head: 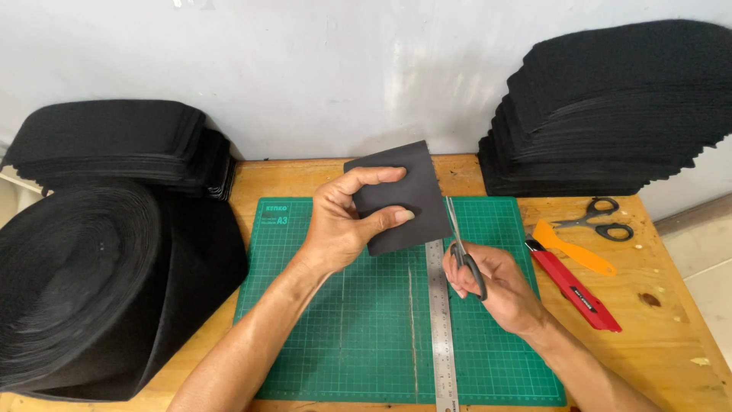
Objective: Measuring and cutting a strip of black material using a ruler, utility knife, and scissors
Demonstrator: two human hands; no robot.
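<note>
Wooden table (671, 328) against a pale wall, green cutting mat (366, 336) laid on it; steel ruler (441, 328) lying lengthwise down the mat, nearest the camera; right hand (496, 288) just above it, fingers closed through the handles of grey scissors (462, 248), blades slightly parted at the right edge of a black felt piece (400, 194); left hand (343, 221) pinching that piece, thumb in front, fingers curled over the top, held up above the mat; red utility knife (573, 286), orange scraper (573, 248) and black-handled scissors (598, 220) to the right; big black felt roll (84, 290) at left; stacks of black felt (610, 107) farthest back.
</note>
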